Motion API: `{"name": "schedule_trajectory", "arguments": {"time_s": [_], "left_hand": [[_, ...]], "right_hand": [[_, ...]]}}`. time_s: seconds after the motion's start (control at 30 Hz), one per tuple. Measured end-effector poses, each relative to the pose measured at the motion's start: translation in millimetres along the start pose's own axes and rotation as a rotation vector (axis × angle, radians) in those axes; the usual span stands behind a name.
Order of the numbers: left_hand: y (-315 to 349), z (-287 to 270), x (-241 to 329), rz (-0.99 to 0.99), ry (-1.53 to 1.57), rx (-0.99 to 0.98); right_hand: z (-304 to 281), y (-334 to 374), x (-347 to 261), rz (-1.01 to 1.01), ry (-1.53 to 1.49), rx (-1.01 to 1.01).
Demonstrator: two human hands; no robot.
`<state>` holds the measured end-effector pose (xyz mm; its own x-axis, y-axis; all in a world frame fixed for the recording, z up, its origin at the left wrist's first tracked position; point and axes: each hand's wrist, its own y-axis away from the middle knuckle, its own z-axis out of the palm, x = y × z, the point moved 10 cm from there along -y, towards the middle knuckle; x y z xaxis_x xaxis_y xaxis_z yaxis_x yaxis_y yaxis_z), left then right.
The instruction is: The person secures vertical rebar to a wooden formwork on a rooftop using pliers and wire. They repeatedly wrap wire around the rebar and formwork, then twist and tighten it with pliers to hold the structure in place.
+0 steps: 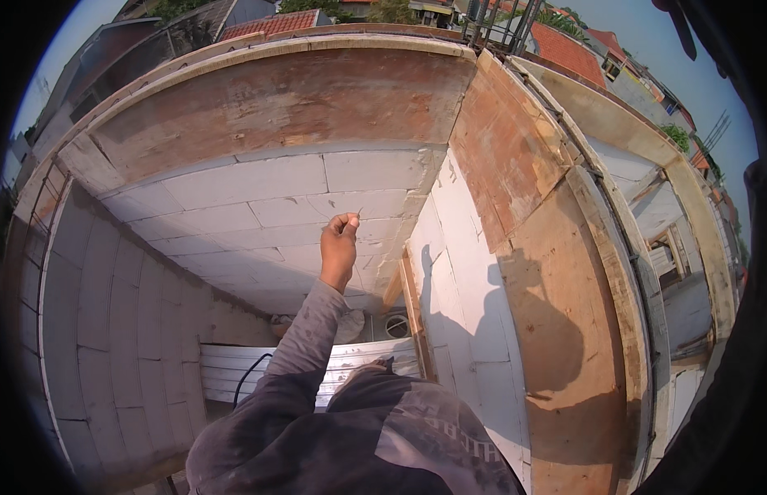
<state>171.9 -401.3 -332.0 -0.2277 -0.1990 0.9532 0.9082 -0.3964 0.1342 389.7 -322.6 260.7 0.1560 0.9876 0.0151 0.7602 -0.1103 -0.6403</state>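
My left hand (pixel 340 247) is raised in front of me, its arm in a long grey sleeve. Thumb and fingers are pinched together on a thin piece of wire (pixel 359 213), whose short end sticks up from the fingertips. A faint curved line runs left of the hand; I cannot tell whether it is more of the wire. Behind the hand stands a wall of pale blocks (pixel 284 186), with a reddish plywood formwork board (pixel 276 103) along its top. The hand appears apart from both. My right hand is out of view.
Below me lies a ribbed light metal sheet (pixel 371 355), with a dark cable or hose (pixel 250 375) looping by it. A timber post (pixel 414 305) leans beside the right wall. Plywood (pixel 557 330) and steel bars (pixel 503 25) border the upper right. Block wall (pixel 119 305) rises left.
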Motion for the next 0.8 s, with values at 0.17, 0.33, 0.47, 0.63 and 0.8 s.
{"name": "schedule_trajectory", "arguments": {"time_s": [0.17, 0.33, 0.47, 0.63, 0.8], "left_hand": [[-21, 12, -76, -0.095, -0.026, -0.056], [67, 26, -191, -0.416, 0.022, -0.173], [143, 81, -247, -0.685, 0.152, -0.384], [171, 113, -298, -0.898, 0.147, -0.417], [172, 151, -279, -0.951, 0.172, -0.563]], "right_hand": [[93, -2, 27, 0.173, -0.38, 0.146], [305, 187, 12, 0.481, -1.128, -0.119], [426, 436, 32, 1.11, -1.104, -0.265], [369, 561, 58, 1.205, -0.786, -0.337], [318, 637, 54, 1.332, -0.695, -0.389]]}}
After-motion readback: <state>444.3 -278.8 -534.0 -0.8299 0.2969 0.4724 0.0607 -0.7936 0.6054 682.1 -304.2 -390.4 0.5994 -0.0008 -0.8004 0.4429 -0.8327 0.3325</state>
